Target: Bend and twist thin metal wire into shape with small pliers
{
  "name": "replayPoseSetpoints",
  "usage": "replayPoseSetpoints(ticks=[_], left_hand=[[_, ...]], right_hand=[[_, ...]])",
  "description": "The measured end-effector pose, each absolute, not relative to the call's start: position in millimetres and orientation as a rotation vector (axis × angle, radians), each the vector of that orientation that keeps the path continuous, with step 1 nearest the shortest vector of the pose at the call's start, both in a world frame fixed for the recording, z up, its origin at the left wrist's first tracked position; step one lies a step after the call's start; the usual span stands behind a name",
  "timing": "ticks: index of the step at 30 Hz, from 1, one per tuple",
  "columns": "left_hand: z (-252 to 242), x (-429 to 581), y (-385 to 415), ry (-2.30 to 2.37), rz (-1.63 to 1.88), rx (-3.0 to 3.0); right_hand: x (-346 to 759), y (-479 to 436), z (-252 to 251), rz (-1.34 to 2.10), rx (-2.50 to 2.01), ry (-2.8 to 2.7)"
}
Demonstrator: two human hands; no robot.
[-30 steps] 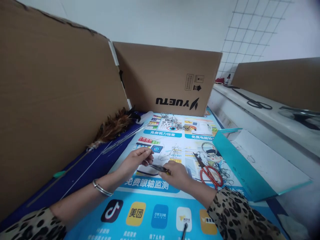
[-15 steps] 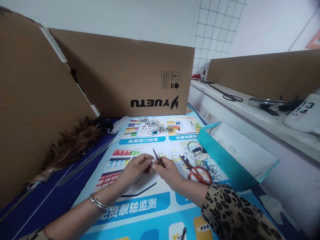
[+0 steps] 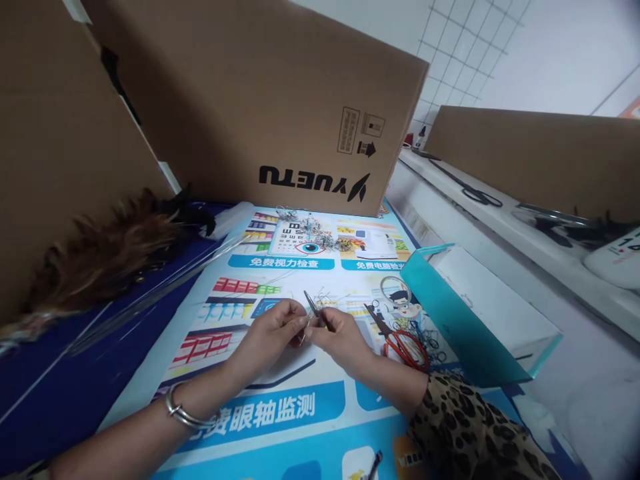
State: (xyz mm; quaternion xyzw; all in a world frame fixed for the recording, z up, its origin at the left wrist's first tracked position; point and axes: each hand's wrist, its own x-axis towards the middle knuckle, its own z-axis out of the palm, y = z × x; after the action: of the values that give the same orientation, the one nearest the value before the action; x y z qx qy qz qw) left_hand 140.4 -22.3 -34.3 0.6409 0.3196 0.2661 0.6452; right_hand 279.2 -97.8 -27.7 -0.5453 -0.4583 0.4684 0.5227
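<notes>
Over the printed table sheet, my left hand [image 3: 277, 330] is pinched on a thin piece of wire [image 3: 309, 321], whose fine ends show by the fingertips. Close against it, my right hand [image 3: 343, 337] is closed around a slim, pointed metal tool [image 3: 313, 305]. Its dark tips point up and away; the palm covers the rest, so I cannot tell whether it is pliers or small scissors. Right of my right hand lie red-handled scissors [image 3: 406, 349], beside a tangle of small wire pieces [image 3: 425, 337].
Wire clusters [image 3: 320, 233] lie at the back before a tall cardboard box [image 3: 225, 120]. A teal box [image 3: 450, 320] with a white inside stands right, near a metal ring [image 3: 395, 290]. Brown feathers [image 3: 100, 253] lie left. Black scissors [image 3: 480, 195] rest on a white ledge.
The camera view has tilted and shifted. Both hands stay together in much the same place, and more of the wire and the tool's tips shows between them.
</notes>
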Motion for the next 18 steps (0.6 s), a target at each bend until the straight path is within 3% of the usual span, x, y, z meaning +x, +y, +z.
replayPoseSetpoints(ticks=[6, 18], left_hand=[[-30.0, 142.6, -24.0, 0.72, 0.6, 1.584], [-32.2, 135.5, -20.7, 0.581, 0.429, 1.125]], right_hand=[[280.2, -96.3, -24.7, 1.2, -1.396, -0.973], [290.1, -96.7, -27.0, 1.277, -1.225, -0.792]])
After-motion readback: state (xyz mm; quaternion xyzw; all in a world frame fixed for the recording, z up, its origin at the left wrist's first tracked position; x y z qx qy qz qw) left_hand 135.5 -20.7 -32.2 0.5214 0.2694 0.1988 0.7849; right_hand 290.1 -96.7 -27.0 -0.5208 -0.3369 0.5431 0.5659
